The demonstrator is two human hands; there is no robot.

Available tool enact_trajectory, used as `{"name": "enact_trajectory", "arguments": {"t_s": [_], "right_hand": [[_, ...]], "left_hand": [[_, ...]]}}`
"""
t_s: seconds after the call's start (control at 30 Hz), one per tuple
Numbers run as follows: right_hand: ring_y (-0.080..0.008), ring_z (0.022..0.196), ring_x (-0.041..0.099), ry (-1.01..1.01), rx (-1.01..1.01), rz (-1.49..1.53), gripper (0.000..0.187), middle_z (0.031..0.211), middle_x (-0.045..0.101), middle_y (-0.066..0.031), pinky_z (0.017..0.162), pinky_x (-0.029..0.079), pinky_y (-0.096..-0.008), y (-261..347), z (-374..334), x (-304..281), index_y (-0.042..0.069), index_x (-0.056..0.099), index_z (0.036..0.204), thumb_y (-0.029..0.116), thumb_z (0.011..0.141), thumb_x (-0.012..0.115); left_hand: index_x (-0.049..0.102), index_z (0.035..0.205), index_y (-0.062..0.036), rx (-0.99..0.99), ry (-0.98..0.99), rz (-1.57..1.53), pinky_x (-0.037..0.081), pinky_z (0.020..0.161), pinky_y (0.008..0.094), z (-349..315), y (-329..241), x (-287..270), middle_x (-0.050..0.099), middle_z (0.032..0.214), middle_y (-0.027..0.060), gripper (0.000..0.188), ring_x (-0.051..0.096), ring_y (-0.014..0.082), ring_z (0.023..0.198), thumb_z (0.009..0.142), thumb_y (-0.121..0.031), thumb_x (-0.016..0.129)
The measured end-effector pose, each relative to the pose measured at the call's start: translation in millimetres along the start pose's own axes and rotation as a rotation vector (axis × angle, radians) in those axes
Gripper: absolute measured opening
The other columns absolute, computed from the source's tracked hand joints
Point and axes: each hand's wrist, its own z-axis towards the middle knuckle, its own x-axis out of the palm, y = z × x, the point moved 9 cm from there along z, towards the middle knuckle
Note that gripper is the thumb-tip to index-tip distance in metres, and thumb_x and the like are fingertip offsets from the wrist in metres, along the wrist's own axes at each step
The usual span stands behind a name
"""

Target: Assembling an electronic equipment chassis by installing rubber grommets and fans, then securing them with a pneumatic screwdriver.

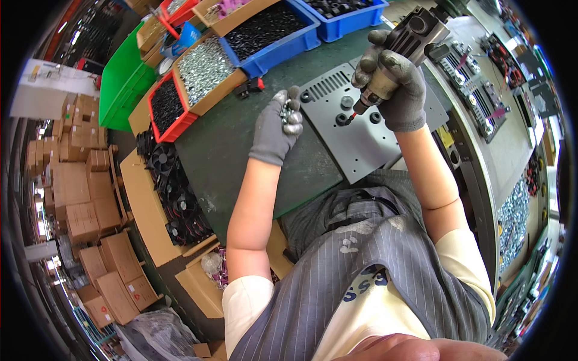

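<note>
My right hand, in a grey glove, grips a power screwdriver with a red-collared bit. The bit's tip points down at a round black foot on a grey sheet-metal panel; whether it touches a screw there is too small to tell. More round feet sit on the panel, which has slots along its far side. To the panel's left, my left hand, gloved too, is closed with small silvery screws showing between its fingers.
Beyond my left hand stand a red bin of black parts, a carton of silvery screws and blue bins. A black-and-red object lies on the green mat. Black fans fill a carton at left; a conveyor runs at right.
</note>
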Motion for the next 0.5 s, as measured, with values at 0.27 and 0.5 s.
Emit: {"name": "enact_trajectory", "arguments": {"t_s": [0.27,0.5], "right_hand": [[-0.0202,0.064,0.056,-0.144,0.045,0.101,0.048,0.078,0.057,-0.0090,0.062,0.046,-0.0354,-0.2,-17.0,-34.4,-0.002,0.048,0.117,0.022,0.077,0.057],[-0.0200,0.066,0.056,-0.071,-0.055,0.172,0.050,0.082,0.060,-0.0102,0.065,0.044,-0.0349,15.3,-22.9,-30.2,-0.002,0.047,0.119,0.024,0.078,0.055]], "left_hand": [[0.058,0.114,-0.0069,0.068,-0.006,0.019,0.038,0.046,0.0171,-25.0,37.3,28.1,0.057,0.088,0.0046,0.024,0.049,0.0075,0.061,0.095,-0.018,0.050],[0.059,0.113,-0.0071,0.175,0.085,0.039,0.036,0.043,0.0168,-29.6,41.5,27.6,0.057,0.083,0.0037,0.023,0.046,0.0048,0.055,0.092,-0.012,0.057]]}}
